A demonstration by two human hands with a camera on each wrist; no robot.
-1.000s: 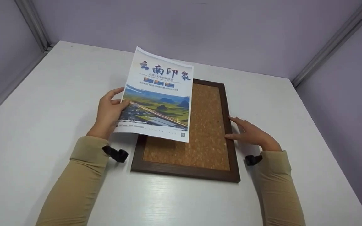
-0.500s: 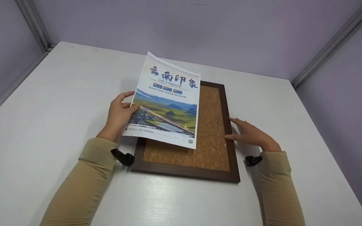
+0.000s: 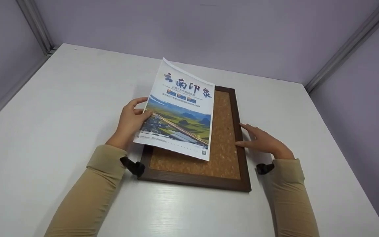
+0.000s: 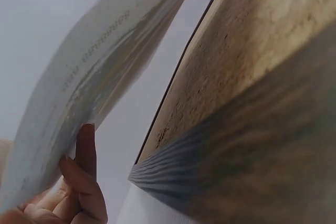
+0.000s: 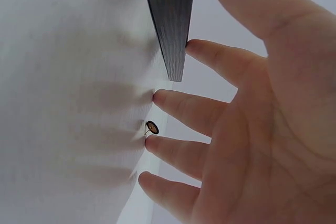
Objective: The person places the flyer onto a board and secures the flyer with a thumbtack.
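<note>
My left hand (image 3: 132, 119) pinches the left edge of a printed poster (image 3: 181, 112) with a landscape photo and large characters, thumb on its front. The sheet is tilted up over the left part of a cork board (image 3: 224, 131) in a dark wooden frame (image 3: 192, 179), which lies flat on the white table (image 3: 61, 108). My right hand (image 3: 259, 139) rests open on the table, its straight fingers touching the frame's right edge. In the left wrist view the curved poster (image 4: 94, 66) hangs above the cork board (image 4: 236, 61). The right wrist view shows my spread fingers (image 5: 210, 114) beside the frame (image 5: 170, 19).
Purple walls with metal corner strips (image 3: 35, 26) close in the table on the far, left and right sides. A small round brown thing (image 5: 152, 127) lies on the table by my right fingertips. Black straps sit on both wrists.
My left hand has carried the poster to the right and slightly lower, further over the cork board. The right hand and the frame have stayed in place.
</note>
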